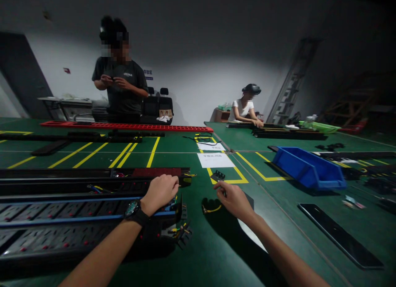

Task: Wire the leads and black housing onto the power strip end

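Note:
My left hand (160, 192), with a dark watch (133, 208) on its wrist, is closed over the right end of the long black rails; what its fingers hold is hidden. Beneath it lies a black rail assembly with blue edge strips (62, 220) and red dots, with loose wires at its end. My right hand (233, 198) hovers over the table to the right, fingers bent and somewhat apart. Just beyond its fingertips sits a small black connector-like piece (219, 175). A short yellow wire (212, 210) lies below and left of that hand.
A blue bin (309, 167) and a dark flat phone-like slab (340, 235) are on the right. White paper labels (215, 160) lie ahead, inside yellow tape lines. A long red slotted rail (130, 126) crosses the far side, where two people (120, 89) work.

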Motion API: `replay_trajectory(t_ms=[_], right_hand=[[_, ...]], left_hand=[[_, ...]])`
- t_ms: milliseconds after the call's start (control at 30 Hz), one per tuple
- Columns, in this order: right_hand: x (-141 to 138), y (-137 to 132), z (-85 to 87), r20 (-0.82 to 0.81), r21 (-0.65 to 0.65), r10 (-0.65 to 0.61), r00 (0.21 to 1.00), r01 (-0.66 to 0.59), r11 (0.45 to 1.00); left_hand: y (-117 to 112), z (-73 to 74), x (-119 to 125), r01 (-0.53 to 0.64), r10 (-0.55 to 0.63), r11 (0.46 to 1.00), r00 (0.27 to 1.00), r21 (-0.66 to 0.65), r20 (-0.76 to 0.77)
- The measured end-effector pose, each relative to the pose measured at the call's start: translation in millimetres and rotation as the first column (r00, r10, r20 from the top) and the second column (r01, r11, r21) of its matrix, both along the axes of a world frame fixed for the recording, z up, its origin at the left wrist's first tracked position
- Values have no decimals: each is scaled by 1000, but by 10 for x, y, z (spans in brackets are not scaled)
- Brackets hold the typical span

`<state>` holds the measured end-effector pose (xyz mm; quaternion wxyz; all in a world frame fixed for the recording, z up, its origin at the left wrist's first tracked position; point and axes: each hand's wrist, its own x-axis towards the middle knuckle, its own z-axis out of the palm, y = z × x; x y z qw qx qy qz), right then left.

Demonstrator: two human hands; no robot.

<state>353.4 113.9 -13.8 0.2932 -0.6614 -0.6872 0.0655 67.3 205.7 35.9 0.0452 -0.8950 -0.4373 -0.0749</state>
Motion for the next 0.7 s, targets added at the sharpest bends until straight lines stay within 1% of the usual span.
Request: replay_trajectory(t_ms=[67, 100, 267, 367, 500, 600, 700], right_hand=[[5, -2, 20, 85, -26, -44, 995, 46, 999], [-7, -7, 20, 116, -43, -42, 992, 48, 998], [-167, -61, -39, 177, -129, 68, 982, -45, 991], [-256, -63, -82, 161, -142, 107, 981, -85, 986], [-288, -28, -117, 100, -136, 116, 988, -102, 985], [-274, -10, -133, 63, -119, 135, 989, -127, 985], [-258, -2, -148, 53, -96, 137, 989, -132, 987]], left_hand=[[16, 4, -5, -6, 6, 1000, 1000, -9, 3], [21, 7, -5, -5, 5, 1000, 1000, -7, 3], [31, 10, -4, 21, -20, 999, 999, -39, 38], [43, 6, -4, 33, -27, 997, 997, -76, 70], [48, 4, 0, 27, -19, 994, 996, -101, 82], [44, 0, -4, 50, -42, 994, 995, -92, 90], [45, -18, -17, 66, -61, 996, 994, -57, 85]])
